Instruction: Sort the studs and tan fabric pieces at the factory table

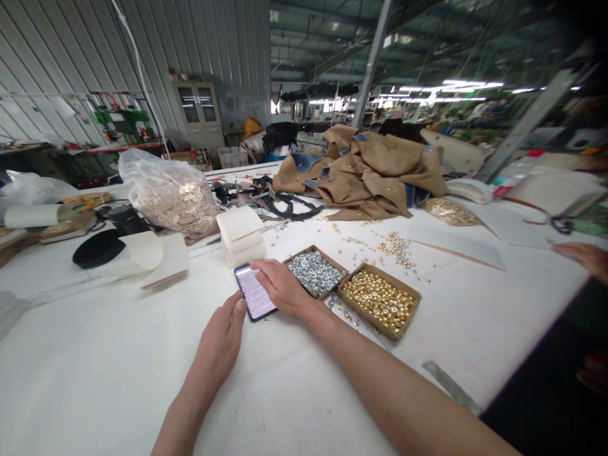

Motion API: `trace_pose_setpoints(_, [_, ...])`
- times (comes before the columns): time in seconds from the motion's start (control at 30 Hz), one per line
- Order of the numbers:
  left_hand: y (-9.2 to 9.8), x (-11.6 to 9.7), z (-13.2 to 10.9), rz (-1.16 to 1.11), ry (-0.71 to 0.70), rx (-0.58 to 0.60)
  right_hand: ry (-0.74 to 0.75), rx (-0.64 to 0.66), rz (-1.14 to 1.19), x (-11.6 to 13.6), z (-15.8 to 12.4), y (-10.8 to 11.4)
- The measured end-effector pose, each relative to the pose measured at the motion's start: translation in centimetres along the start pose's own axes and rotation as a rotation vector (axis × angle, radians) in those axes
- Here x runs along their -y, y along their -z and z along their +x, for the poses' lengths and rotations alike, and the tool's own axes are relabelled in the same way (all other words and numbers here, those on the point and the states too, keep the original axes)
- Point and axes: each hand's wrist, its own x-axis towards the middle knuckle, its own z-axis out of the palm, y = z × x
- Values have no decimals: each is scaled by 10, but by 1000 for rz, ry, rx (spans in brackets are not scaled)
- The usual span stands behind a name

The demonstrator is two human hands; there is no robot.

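Observation:
A smartphone with a lit screen showing a list lies at the middle of the white table. My left hand is closed at its lower left edge, thumb and fingers against the phone. From the right, my right hand reaches over the upper part of the screen, fingers stretched out and partly covering it. Just beyond my right wrist stands a small box of silver metal fasteners. Beside it is a box of gold-coloured fasteners.
Loose gold fasteners lie scattered behind the boxes. Brown fabric pieces are heaped at the back. A clear bag of small parts, a white roll and a metal ruler lie around. Another person's hand shows at right.

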Motion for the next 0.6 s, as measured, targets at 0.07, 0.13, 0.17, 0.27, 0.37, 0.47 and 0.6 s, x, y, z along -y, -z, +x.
trace_pose_setpoints(0.07, [0,0,-1,0,3,0,0,1,-3,0,0,0])
trace_pose_setpoints(0.13, [0,0,-1,0,2,0,1,3,-6,-1,-1,0])
trace_pose_setpoints(0.17, [0,0,-1,1,2,0,1,3,-6,-1,-1,0])
trace_pose_setpoints(0.27, [0,0,-1,7,6,-2,1,2,-3,-1,-1,0])
trace_pose_setpoints(0.37, [0,0,0,9,-2,7,-4,3,-7,-1,-1,0])
trace_pose_setpoints(0.47, [0,0,-1,9,-14,3,-1,0,-6,-1,-1,-1])
trace_pose_setpoints(0.6, [0,-1,-1,6,-8,-3,-3,-12,0,-2,-1,-2])
